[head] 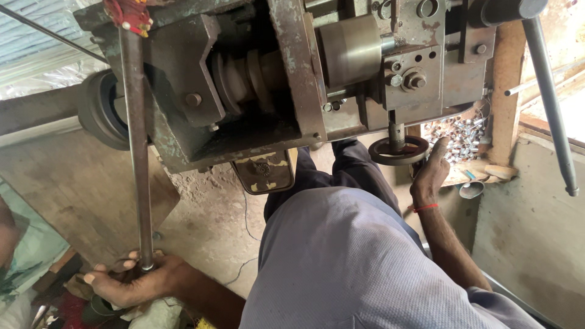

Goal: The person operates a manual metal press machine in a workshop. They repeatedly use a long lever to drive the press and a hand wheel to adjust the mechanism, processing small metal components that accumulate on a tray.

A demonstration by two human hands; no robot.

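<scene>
rusty steel: a long round bar (136, 140) runs down from the green machine (256, 79); its lower end sits in the left hand (131, 280), whose fingers are curled shut around it, low at the left near the floor; the right hand (431, 173) reaches up with fingers loosely apart, fingertips touching the rim of the small black handwheel (399, 150) under the machine; a heap of small metal pieces (461, 137) lies just beyond it

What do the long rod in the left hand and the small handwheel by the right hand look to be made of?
Long rod: likely steel, dull grey-brown and unpolished, gripped at its lower end by the left hand. Handwheel: probably cast iron or steel, dark and matte with worn edges; the right hand reaches its rim.
</scene>
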